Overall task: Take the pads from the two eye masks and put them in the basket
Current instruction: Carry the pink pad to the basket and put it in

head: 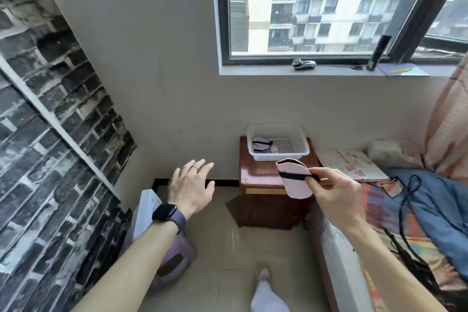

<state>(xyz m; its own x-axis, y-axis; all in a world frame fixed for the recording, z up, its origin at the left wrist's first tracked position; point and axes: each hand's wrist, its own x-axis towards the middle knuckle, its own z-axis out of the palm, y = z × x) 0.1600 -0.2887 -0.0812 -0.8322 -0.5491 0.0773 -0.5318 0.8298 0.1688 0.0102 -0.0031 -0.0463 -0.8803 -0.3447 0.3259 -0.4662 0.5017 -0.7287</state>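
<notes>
Right hand pinching pink eye mask, left hand spread empty, white basket on nightstand

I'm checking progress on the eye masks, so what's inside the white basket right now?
The white basket on the nightstand holds an eye mask with a dark strap at its left end, plus a small pale item beside it, too small to identify. Anything beneath the mask is covered.
</notes>
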